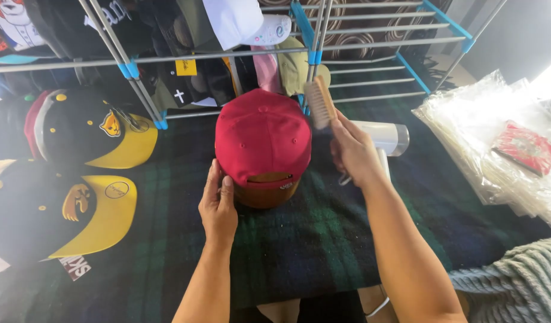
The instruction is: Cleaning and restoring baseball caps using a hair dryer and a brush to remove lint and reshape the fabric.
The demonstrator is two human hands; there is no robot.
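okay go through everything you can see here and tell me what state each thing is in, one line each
Red cap: upright on a brown stand, back strap facing the camera.
Brown stand: under the cap, mostly covered.
Left hand: flat against the cap's lower left side.
Right hand: closed on the brush.
Wooden brush: raised, bristles toward the cap's right side.
Black and yellow caps: lying on the plaid cloth.
Clear bags: stacked flat.

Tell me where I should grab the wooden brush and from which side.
Grip the wooden brush by its wooden back, coming from the right, away from the red cap. It stands tilted with the bristles facing left toward the cap, so the smooth back is the free side; the right hand holds its lower end that way, while the left hand steadies the cap.
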